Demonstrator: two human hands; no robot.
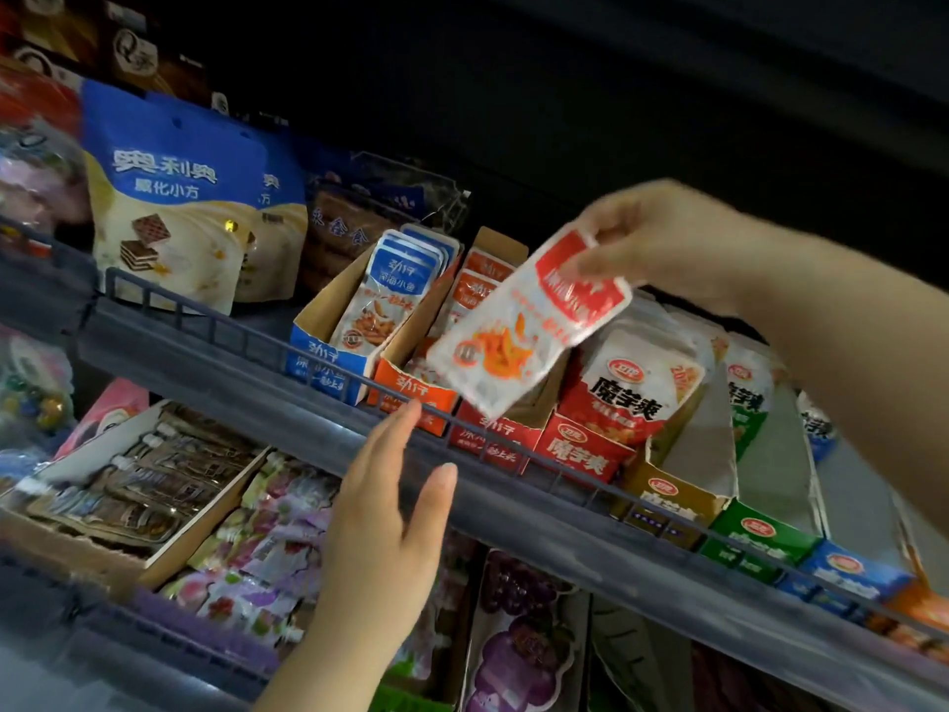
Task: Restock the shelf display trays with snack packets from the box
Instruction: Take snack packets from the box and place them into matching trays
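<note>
Shelf [513,511] trays at frame centre are part-filled; right hand [662,238] pinches a red packet [518,326] above the red tray [493,436], left hand [395,485] open, empty.

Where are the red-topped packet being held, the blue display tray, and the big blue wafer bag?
Red-topped packet [518,321]: head view, on its pale middle.
Blue display tray [321,364]: head view, on its front wall.
Blue wafer bag [164,197]: head view, on its printed front.
</note>
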